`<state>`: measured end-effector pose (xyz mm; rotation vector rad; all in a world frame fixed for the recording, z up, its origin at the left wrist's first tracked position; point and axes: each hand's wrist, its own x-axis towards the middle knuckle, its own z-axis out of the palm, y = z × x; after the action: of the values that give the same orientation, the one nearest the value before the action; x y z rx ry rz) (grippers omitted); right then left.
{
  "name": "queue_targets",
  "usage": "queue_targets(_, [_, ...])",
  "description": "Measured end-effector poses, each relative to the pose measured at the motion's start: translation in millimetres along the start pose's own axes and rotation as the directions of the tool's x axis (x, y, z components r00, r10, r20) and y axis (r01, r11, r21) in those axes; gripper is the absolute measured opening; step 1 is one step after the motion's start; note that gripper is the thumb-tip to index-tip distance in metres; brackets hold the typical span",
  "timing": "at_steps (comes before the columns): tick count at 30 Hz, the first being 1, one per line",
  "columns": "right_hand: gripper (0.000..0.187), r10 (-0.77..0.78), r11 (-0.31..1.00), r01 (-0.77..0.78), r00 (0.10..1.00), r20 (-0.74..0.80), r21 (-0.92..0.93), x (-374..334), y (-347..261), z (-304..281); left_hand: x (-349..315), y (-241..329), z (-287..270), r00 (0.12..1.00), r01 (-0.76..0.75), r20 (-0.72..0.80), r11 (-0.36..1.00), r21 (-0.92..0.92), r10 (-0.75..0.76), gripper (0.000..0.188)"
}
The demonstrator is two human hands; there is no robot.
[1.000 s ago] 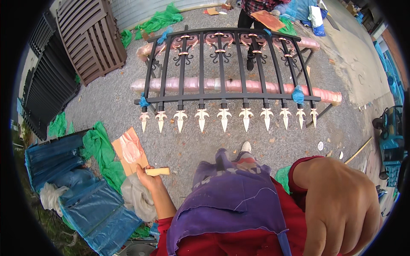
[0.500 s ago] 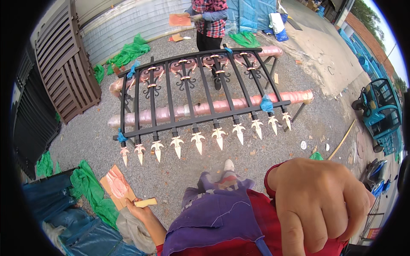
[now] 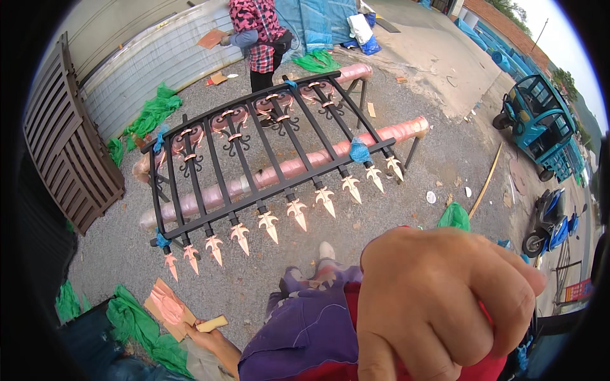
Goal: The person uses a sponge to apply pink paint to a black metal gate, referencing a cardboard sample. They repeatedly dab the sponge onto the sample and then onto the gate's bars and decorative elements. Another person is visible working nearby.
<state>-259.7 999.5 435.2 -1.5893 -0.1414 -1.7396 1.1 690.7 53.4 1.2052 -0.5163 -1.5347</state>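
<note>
My right hand point(image 3: 438, 305) is a closed fist held up close to the camera at lower right, with nothing visible in it. My left hand point(image 3: 213, 341) hangs low at lower left and grips a small tan brush-like stick point(image 3: 211, 324), just beside a piece of cardboard smeared with copper paint point(image 3: 166, 308) on the ground. In front of me a black iron fence panel point(image 3: 254, 165) lies flat across two pink-wrapped bars point(image 3: 292, 168). Its row of copper-painted spear tips point(image 3: 268, 225) points toward me.
A person in a pink checked shirt point(image 3: 260, 38) stands at the far side of the panel holding cardboard. Brown slatted panels point(image 3: 70, 152) lean at left. Green cloths point(image 3: 136, 320) lie on the gravel. A blue three-wheeler point(image 3: 540, 124) and a scooter point(image 3: 546, 222) stand at right.
My view has swung, so the fence panel now sits tilted and the other person shows fully. My right fist has risen closer to the camera. My left hand still grips the tan stick.
</note>
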Motion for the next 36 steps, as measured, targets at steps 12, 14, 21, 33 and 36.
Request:
queue_targets(12, [0.013, 0.058, 0.997, -0.059, 0.998, -0.021, -0.050, -47.1, -31.8, -22.0, 5.7, 15.5, -25.1, 0.998, -0.041, -0.039, 0.997, -0.066, 0.039, 0.026])
queue_targets(14, [0.016, 0.032, 0.999, -0.034, 0.998, 0.060, 0.037, -50.0, -41.7, -12.1, 7.6, 17.8, -33.5, 0.999, -0.030, -0.042, 0.997, -0.068, 0.027, 0.026])
queue_targets(21, [0.016, 0.028, 0.984, -0.046, 0.994, 0.106, 0.171, -52.8, -52.6, 11.2, 7.5, 19.7, -31.7, 0.995, -0.068, -0.074, 0.998, 0.003, 0.068, 0.027])
queue_targets(33, [0.016, 0.232, 0.938, -0.280, 0.946, 0.227, 0.207, -19.8, 9.5, -15.7, 2.6, 15.5, -29.6, 0.998, -0.050, -0.040, 0.997, -0.053, 0.048, 0.025])
queue_targets(36, [0.016, 0.229, 0.955, -0.255, 0.959, 0.169, 0.150, -13.7, 17.4, -14.9, 3.0, 15.8, -34.1, 0.998, -0.037, -0.046, 0.996, -0.078, 0.034, 0.025])
